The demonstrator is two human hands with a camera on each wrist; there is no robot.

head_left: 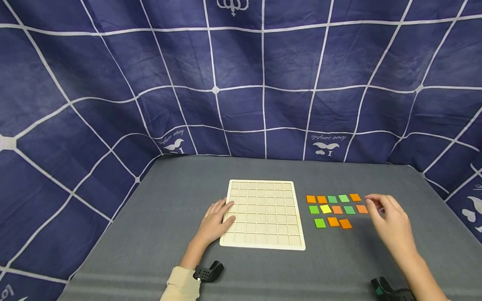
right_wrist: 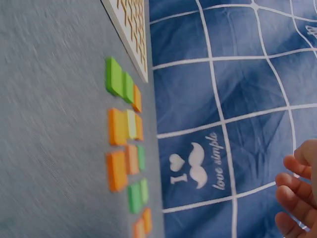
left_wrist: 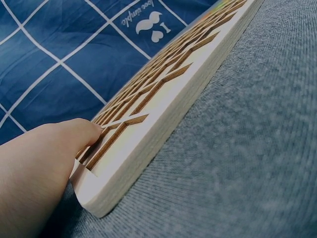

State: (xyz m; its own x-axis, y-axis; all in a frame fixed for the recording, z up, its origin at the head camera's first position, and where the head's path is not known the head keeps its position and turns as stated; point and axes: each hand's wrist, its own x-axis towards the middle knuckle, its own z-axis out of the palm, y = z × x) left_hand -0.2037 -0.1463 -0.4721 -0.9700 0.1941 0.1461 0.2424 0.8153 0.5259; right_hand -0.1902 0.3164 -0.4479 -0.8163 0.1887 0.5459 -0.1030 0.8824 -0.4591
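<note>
A pale wooden grid board (head_left: 262, 247) with rows of square recesses lies flat on the grey cloth. My left hand (head_left: 213, 225) rests at its left edge with fingers extended; in the left wrist view the thumb (left_wrist: 81, 133) presses over the rim onto the grid. To the right of the board lie small square tiles in three rows, among them a yellow tile (head_left: 325, 209), a lime green tile (head_left: 320, 223) and an orange tile (head_left: 345, 224). My right hand (head_left: 393, 225) is raised just right of the tiles, fingers loosely bent, and no tile shows in it.
Grey cloth (head_left: 143, 242) covers the table. A navy curtain (head_left: 241, 108) with white lines hangs behind it and along both sides. Black wrist devices sit on the left wrist (head_left: 208, 271) and the right wrist (head_left: 391, 290).
</note>
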